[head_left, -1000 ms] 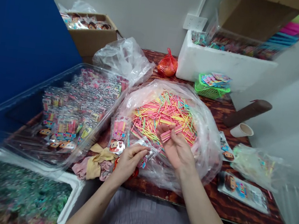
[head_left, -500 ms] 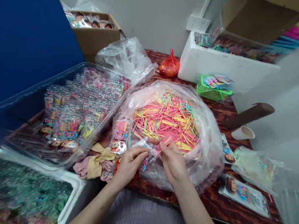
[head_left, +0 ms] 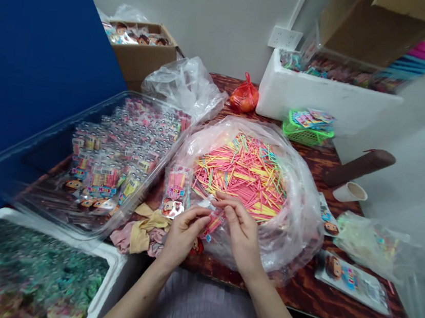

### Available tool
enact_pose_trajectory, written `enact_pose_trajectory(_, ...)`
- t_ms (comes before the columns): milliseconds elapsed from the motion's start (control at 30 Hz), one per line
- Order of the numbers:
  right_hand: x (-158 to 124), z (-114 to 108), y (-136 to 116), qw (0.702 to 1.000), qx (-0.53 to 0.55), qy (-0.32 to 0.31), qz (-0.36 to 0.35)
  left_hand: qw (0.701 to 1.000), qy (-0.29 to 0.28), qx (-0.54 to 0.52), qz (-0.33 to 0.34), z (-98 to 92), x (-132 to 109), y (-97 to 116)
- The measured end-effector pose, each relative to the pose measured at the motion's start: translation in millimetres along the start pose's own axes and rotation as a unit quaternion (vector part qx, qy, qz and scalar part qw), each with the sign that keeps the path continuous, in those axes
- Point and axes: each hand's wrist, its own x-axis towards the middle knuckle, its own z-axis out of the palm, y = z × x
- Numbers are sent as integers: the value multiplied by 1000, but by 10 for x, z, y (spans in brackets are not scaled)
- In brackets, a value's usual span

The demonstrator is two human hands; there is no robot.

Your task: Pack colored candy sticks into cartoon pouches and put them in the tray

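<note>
A small clear packet (head_left: 213,222) with pink sticks inside hangs between my hands, at the near edge of a big plastic bag (head_left: 302,216) of coloured sticks (head_left: 243,175). My left hand (head_left: 184,230) pinches the packet's upper left side. The fingers of my right hand (head_left: 240,232) are closed at its open end on the right; part of what they touch is hidden. Left of the packet lies a filled packet (head_left: 176,190) with pink sticks and a cartoon head.
On the left, a clear tub (head_left: 107,228) holds many filled packets. Crumpled cloths (head_left: 145,233) lie by its corner. Flat packets (head_left: 354,282), a paper cup (head_left: 350,192), a green basket (head_left: 306,134) and a white foam box (head_left: 321,97) stand or lie right and behind.
The pink sticks that were in my right fingers now sit down inside the packet. My right hand has shifted slightly toward the packet's top, and the whole view has moved a little.
</note>
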Motion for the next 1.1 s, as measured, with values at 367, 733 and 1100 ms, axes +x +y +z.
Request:
enact_pose_trajectory(367, -129, 48, 27, 983, -160, -50, -74, 998, -49, -38, -32, -72, 9, 108)
enact_pose_trajectory(733, 583, -575, 533, 942, -311, 78, -96, 989, 83, 117, 23, -618, 660, 133)
enact_pose_trajectory(1100, 1176, -671, 725, 635, -755, 23, -163, 855, 182, 480, 74, -605, 1011, -318)
